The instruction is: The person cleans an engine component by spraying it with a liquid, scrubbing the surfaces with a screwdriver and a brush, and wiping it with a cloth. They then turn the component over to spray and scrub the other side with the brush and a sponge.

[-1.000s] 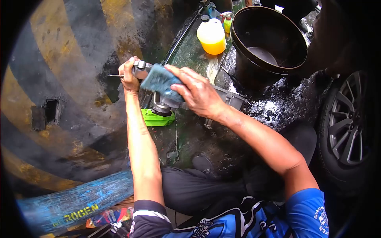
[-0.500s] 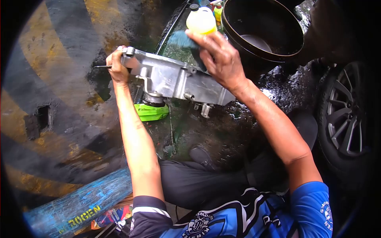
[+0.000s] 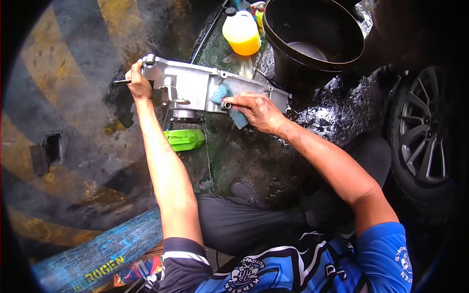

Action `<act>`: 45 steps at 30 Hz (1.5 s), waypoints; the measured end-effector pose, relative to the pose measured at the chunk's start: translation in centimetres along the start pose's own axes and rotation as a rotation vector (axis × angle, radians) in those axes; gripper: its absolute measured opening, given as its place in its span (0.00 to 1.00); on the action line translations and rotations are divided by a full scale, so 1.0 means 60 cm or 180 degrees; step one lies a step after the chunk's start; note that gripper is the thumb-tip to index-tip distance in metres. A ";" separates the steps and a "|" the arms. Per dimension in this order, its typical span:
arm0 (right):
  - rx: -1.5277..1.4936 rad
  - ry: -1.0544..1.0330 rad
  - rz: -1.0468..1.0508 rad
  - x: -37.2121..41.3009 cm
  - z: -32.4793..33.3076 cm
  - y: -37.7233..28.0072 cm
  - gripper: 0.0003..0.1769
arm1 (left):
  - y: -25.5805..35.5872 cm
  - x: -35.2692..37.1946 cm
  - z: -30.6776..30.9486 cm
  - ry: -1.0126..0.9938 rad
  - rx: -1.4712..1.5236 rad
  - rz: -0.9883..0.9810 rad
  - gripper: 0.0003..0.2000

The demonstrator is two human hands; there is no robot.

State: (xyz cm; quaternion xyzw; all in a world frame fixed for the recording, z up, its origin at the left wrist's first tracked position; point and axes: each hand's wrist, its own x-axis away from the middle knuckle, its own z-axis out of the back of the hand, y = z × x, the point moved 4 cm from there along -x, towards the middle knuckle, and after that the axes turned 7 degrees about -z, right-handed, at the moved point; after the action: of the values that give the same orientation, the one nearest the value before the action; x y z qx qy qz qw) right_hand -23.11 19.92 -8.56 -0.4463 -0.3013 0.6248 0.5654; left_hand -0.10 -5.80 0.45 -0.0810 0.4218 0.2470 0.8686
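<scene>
Metal housing [image 3: 195,88] held over dark floor [image 3: 273,168], left hand [image 3: 139,82] clamped on its left end; right hand [image 3: 261,111] closed on blue sponge [image 3: 239,118], pressed against housing's side. Looks stiff, probably fairly heavy (slippery too, if wet); flanged rim [image 3: 190,65] likely offers surest hold.

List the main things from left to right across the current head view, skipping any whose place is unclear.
Dark rectangular floor patch, left hand, bright green object, blue cloth, black bucket, spoked wheel.
</scene>
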 end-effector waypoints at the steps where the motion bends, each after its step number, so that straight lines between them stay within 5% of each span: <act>1: 0.0064 -0.0007 0.0038 0.005 0.002 0.006 0.20 | -0.010 0.008 0.001 -0.0059 0.0096 0.0175 0.07; 5: 0.0426 0.0927 0.0263 0.001 0.023 0.019 0.15 | -0.032 0.031 0.009 0.0104 -0.0666 -0.0384 0.09; 6: 0.0424 0.1024 0.0328 -0.011 0.029 -0.003 0.15 | -0.037 0.039 0.007 0.0060 -0.0678 -0.0089 0.09; 8: -0.0922 -0.0435 -0.1704 -0.042 0.032 -0.034 0.12 | -0.052 0.035 0.004 -0.0156 -0.0076 0.0639 0.10; 10: 0.0889 0.1141 0.1006 -0.019 -0.005 0.011 0.11 | -0.043 0.033 0.004 -0.0149 -0.0236 0.0247 0.10; 12: 0.1250 0.0789 0.0606 -0.006 0.000 0.038 0.14 | -0.041 0.034 0.007 -0.0089 -0.0600 -0.0239 0.10; 22: 0.1800 0.0285 -0.0245 0.022 0.040 0.098 0.10 | -0.059 0.066 0.015 -0.0003 -0.1097 -0.0139 0.10; 26: 0.2052 -0.0337 -0.1239 -0.005 0.097 0.053 0.11 | -0.059 0.065 0.019 -0.0063 -0.0936 -0.0004 0.10; 28: 0.1932 0.0454 -0.0877 -0.019 0.159 0.012 0.12 | -0.075 0.075 0.013 -0.0120 -0.1046 0.0063 0.10; 29: 0.1959 0.0546 -0.1205 -0.032 0.197 -0.009 0.12 | -0.077 0.078 0.015 -0.0146 -0.0704 0.0420 0.10; 31: 0.1971 0.1737 -0.0615 -0.045 0.265 -0.014 0.14 | -0.075 0.081 0.017 -0.0215 -0.0513 0.0725 0.13; 36: 0.2412 0.2565 -0.1113 -0.066 0.384 0.029 0.18 | -0.072 0.084 0.017 -0.0205 0.0119 0.1456 0.18; 40: 0.2103 0.1534 -0.2205 -0.079 0.402 0.115 0.22 | -0.029 0.056 0.032 0.0033 0.0553 0.2258 0.27; 45: 0.1510 0.2068 -0.2035 -0.086 0.393 0.167 0.33 | -0.017 0.052 0.039 -0.0081 0.0533 0.2756 0.30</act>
State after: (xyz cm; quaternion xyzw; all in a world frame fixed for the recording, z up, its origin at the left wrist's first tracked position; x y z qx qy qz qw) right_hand -48.88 16.12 -6.36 -0.3624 -0.0814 0.3009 0.8783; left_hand 3.69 -4.74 -0.56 0.1769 0.4247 0.5541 0.6937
